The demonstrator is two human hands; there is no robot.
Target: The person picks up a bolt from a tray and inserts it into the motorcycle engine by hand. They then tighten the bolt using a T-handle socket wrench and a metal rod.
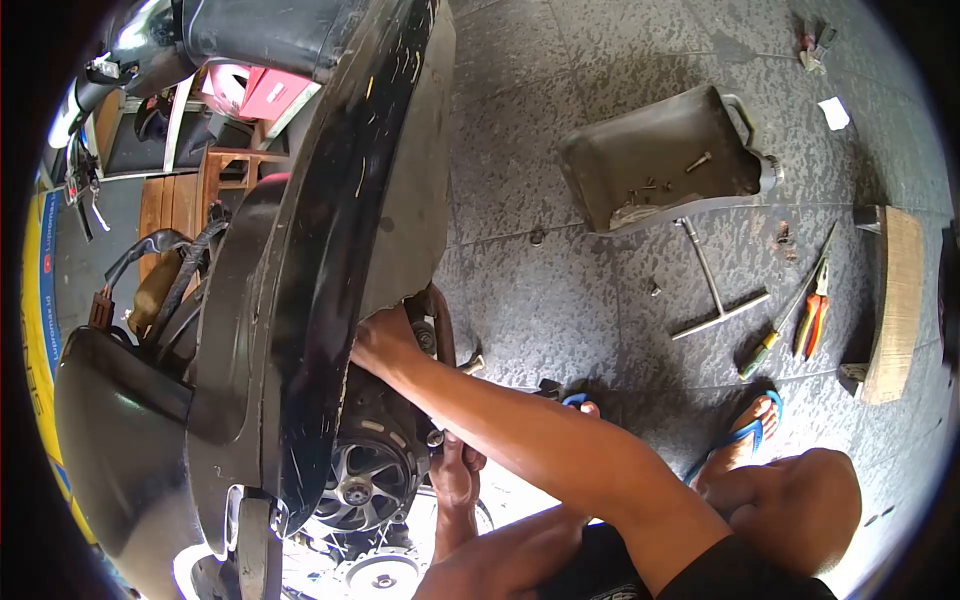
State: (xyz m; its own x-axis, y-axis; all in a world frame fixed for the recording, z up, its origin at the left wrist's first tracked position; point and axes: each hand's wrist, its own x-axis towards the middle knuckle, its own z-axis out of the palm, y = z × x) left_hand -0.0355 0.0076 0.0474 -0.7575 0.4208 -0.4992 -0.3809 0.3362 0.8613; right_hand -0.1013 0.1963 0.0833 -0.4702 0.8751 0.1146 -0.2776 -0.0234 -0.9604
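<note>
A motor scooter with a dark body panel (320,270) fills the left side. My right arm crosses in front of me, and my right hand (378,338) reaches in behind the panel's lower edge. Its fingers are hidden there. Lower down, my left hand (457,478) is closed beside the engine, its fingers curled next to a small round metal end (435,438). What it grips is hard to make out. Left of that hand is a finned cooling fan wheel (357,490). A bolt-like metal piece (473,364) shows near my right wrist.
On the tiled floor lie a cut-open plastic container (650,150) holding screws, a T-handle wrench (718,312), a screwdriver (768,345) and pliers (815,315). A wooden block (893,305) stands at right. My sandalled foot (750,432) is nearby. A wooden stool (170,215) stands behind the scooter.
</note>
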